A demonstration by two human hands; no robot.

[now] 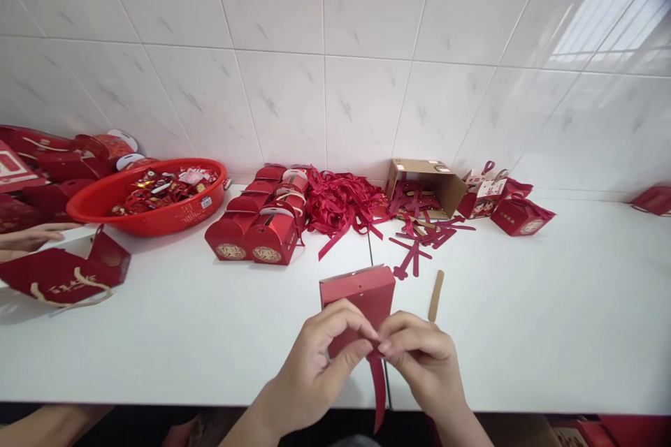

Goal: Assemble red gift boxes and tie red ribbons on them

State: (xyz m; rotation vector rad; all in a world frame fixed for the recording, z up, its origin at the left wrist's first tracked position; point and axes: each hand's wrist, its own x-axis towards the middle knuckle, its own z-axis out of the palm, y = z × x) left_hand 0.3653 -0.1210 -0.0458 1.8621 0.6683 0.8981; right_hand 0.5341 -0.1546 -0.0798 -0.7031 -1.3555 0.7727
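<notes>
A dark red cardboard box (373, 300) stands on the white table in front of me, with small holes near its upper edge. Just on the near side of it, the fingertips of my left hand (325, 349) and my right hand (427, 356) meet in a pinch on a red ribbon (378, 391). One ribbon end hangs down past the table's front edge; the part between my fingers is mostly hidden. To the right of the box lies a flat tan strip (436, 295).
Finished-looking red boxes (256, 230) stand beside a heap of ribbons (343, 202). Behind, an open carton (451, 195) spills dark red strips. Left are an orange-red basket (157, 223) of small packets and a co-worker's hand (31, 237) at an open box (68, 269).
</notes>
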